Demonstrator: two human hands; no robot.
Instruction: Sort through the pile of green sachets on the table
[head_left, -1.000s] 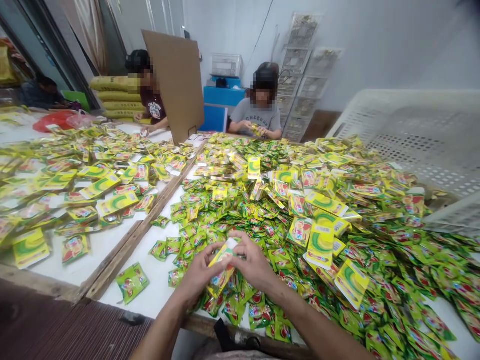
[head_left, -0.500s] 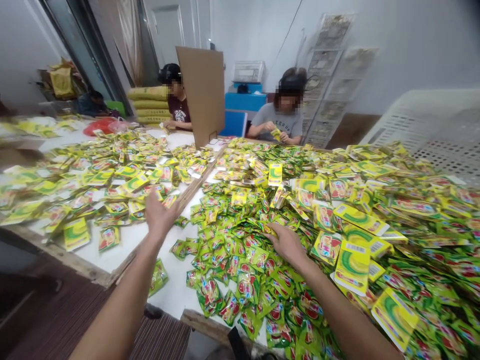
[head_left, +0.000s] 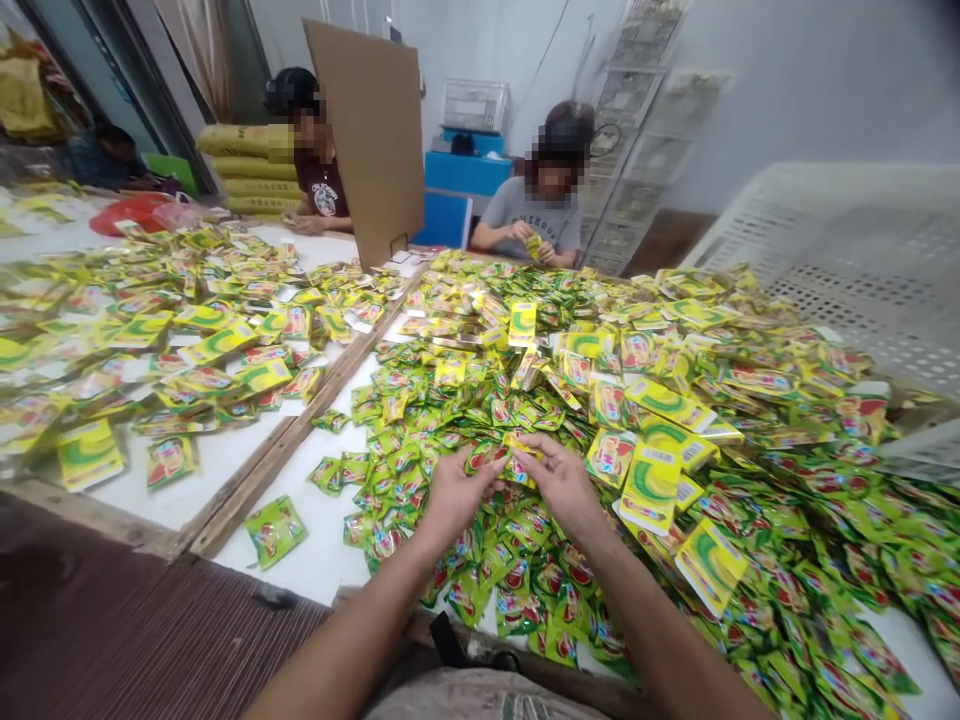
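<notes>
My left hand (head_left: 454, 493) and my right hand (head_left: 562, 480) meet over the near part of a big heap of small green and yellow sachets (head_left: 675, 420). Between their fingertips they pinch one small sachet (head_left: 517, 462), both hands closed on it. Larger yellow card-backed packets (head_left: 651, 487) lie just to the right of my right hand. A single green sachet (head_left: 274, 530) lies apart on the white table top (head_left: 322, 550) to the left of my left hand.
A second table (head_left: 150, 330) on the left carries more packets, split off by a wooden edge (head_left: 300, 430). Two people sit at the far side, one handling a sachet. A brown cardboard sheet (head_left: 371, 130) stands upright between them. A white plastic crate (head_left: 847, 270) sits at right.
My left hand, stretched out toward the left table half a second ago, has come back to the middle. Both hands now pinch a sachet picked from the heap.
</notes>
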